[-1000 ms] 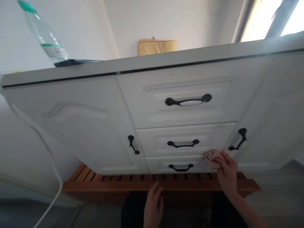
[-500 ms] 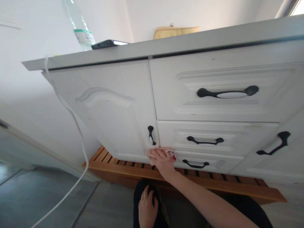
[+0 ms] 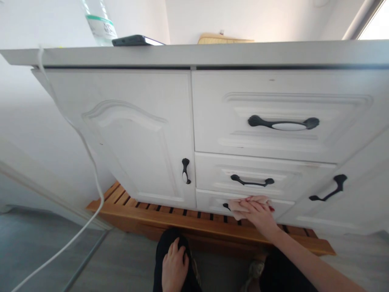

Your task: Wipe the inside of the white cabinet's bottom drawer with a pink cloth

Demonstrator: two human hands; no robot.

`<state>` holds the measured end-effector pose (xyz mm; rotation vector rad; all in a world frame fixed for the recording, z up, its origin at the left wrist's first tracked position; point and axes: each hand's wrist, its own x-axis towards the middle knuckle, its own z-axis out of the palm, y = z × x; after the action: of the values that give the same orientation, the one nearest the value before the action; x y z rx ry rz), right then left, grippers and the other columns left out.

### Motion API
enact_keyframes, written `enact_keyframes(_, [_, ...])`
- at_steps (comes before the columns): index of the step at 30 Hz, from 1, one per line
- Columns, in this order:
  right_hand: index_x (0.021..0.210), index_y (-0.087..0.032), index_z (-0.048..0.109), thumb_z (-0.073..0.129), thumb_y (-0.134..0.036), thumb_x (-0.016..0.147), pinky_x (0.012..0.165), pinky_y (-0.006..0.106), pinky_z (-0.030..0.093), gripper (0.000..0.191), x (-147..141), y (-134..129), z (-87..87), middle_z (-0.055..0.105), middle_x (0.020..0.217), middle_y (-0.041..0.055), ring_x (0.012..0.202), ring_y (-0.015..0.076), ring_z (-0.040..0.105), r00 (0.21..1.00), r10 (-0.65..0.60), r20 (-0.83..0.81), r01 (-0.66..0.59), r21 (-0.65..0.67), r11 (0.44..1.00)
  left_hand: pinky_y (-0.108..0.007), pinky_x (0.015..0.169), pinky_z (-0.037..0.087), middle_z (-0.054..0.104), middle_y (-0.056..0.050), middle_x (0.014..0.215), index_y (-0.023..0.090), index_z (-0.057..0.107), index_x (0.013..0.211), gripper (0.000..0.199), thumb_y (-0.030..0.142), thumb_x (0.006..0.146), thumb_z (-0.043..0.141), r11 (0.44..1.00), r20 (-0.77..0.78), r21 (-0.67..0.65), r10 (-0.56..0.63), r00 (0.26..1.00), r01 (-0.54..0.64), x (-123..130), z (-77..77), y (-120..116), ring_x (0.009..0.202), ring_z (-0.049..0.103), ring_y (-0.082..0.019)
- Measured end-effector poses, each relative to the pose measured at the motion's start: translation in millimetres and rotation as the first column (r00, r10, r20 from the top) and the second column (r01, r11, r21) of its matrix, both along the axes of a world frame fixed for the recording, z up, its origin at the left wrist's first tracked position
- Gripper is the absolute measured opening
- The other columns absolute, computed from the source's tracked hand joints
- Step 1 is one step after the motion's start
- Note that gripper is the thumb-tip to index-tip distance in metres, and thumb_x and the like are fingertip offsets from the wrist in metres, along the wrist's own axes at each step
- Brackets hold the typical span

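My right hand (image 3: 257,213) presses a small pale pink cloth (image 3: 243,200) flat against the front of the bottom drawer (image 3: 209,200) of a white cabinet. Hand and cloth cover most of that drawer's black handle; only the handle's left end (image 3: 225,206) shows. My left hand (image 3: 174,263) rests on my knee in black trousers, holding nothing, with its fingers loosely curved.
Above are the middle drawer (image 3: 252,181) and top drawer (image 3: 282,123), with a door on the left (image 3: 127,134) and right (image 3: 349,194). A slatted wooden base (image 3: 170,219) lies beneath. A white cable (image 3: 91,170) hangs at left. A bottle (image 3: 99,24) and phone (image 3: 133,39) sit on top.
My right hand slid the cloth along the bottom drawer from its right end to its left end, then back to the middle over the handle. My left hand stayed on my knee.
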<state>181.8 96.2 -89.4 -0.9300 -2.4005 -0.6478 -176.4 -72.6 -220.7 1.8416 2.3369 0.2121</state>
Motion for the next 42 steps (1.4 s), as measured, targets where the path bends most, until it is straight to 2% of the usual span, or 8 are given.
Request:
enact_keyframes(5, [0.109,-0.039,0.077,0.055,-0.003,0.085,0.091,0.044,0.043,0.049,106,-22,-15.0,0.074,0.123,0.0006,0.108,0.0264,0.06,0.967,-0.229,0.111,0.23,0.006,0.973,-0.04,0.103,0.046,0.057,-0.012,0.149,0.023,0.073,0.108,0.037,0.017,0.094,0.04,0.999,-0.037,-0.04,-0.019,0.999,0.017,4,5.2,3,0.137,0.054,-0.028])
enact_keyframes(9, [0.097,-0.038,0.079,0.052,-0.003,0.081,0.083,0.044,0.048,0.048,134,-51,-35.5,0.075,0.117,0.0013,0.102,0.0273,0.063,0.934,-0.348,0.076,0.356,-0.167,0.919,-0.039,0.102,0.046,0.059,-0.011,0.148,0.022,0.074,0.105,0.035,0.017,0.093,0.041,0.999,-0.041,-0.042,-0.021,0.999,0.02,7,3.4,4,0.136,0.054,-0.028])
enact_keyframes(13, [0.108,-0.041,0.077,0.051,-0.003,0.083,0.078,0.036,0.048,0.053,69,-69,-28.2,0.073,0.116,0.0024,0.101,0.0231,0.064,0.977,-0.203,-0.062,0.175,-0.303,0.937,-0.042,0.103,0.044,0.058,-0.011,0.149,0.023,0.073,0.102,0.034,0.018,0.093,0.041,1.0,-0.014,-0.011,-0.018,1.0,0.018,7,0.4,2,0.137,0.053,-0.028])
enact_keyframes(16, [0.116,-0.042,0.075,0.055,-0.009,0.092,0.098,0.043,0.043,0.045,-24,-59,4.1,0.07,0.129,0.0007,0.119,0.0248,0.057,0.977,-0.022,-0.212,-0.012,-0.156,0.988,-0.042,0.103,0.044,0.059,-0.011,0.147,0.023,0.073,0.101,0.031,0.018,0.092,0.043,1.0,0.011,0.007,-0.014,1.0,0.014,7,0.5,1,0.136,0.053,-0.028])
enact_keyframes(20, [0.13,-0.041,0.068,0.06,-0.015,0.097,0.108,0.042,0.035,0.043,-133,-15,31.9,0.067,0.137,0.0001,0.124,0.0234,0.054,0.924,0.013,-0.383,-0.008,0.016,1.0,-0.041,0.105,0.042,0.059,-0.011,0.147,0.022,0.073,0.101,0.032,0.017,0.091,0.043,1.0,0.04,0.015,-0.015,0.999,0.015,4,-0.1,-3,0.137,0.052,-0.027])
enact_keyframes(28, [0.145,-0.022,0.055,0.042,-0.007,0.098,0.099,0.029,0.045,0.051,-194,24,-63.3,0.057,0.151,0.0012,0.138,0.0112,0.048,0.936,0.352,0.013,-0.344,-0.182,0.921,-0.04,0.104,0.042,0.06,-0.008,0.146,0.024,0.073,0.102,0.031,0.018,0.092,0.044,1.0,0.099,0.015,0.011,0.995,-0.012,-9,-4.4,-7,0.136,0.052,-0.026])
enact_keyframes(34, [0.131,-0.025,0.066,0.05,-0.006,0.09,0.095,0.024,0.046,0.047,-163,28,-105.7,0.071,0.131,-0.0022,0.122,0.0083,0.06,0.913,0.405,0.047,-0.383,-0.239,0.892,-0.039,0.102,0.044,0.063,-0.008,0.142,0.023,0.074,0.1,0.03,0.022,0.094,0.045,1.0,0.063,-0.027,0.009,0.998,-0.007,-7,4.9,2,0.133,0.056,-0.026])
enact_keyframes(42, [0.121,-0.036,0.071,0.053,-0.001,0.084,0.08,0.023,0.05,0.054,-8,3,-79.7,0.068,0.137,-0.0069,0.105,0.0091,0.068,0.968,0.244,0.058,-0.219,-0.278,0.935,-0.038,0.101,0.047,0.063,-0.008,0.143,0.024,0.075,0.102,0.032,0.023,0.094,0.044,0.997,0.005,-0.071,-0.02,1.0,0.02,-5,6.8,4,0.132,0.057,-0.025])
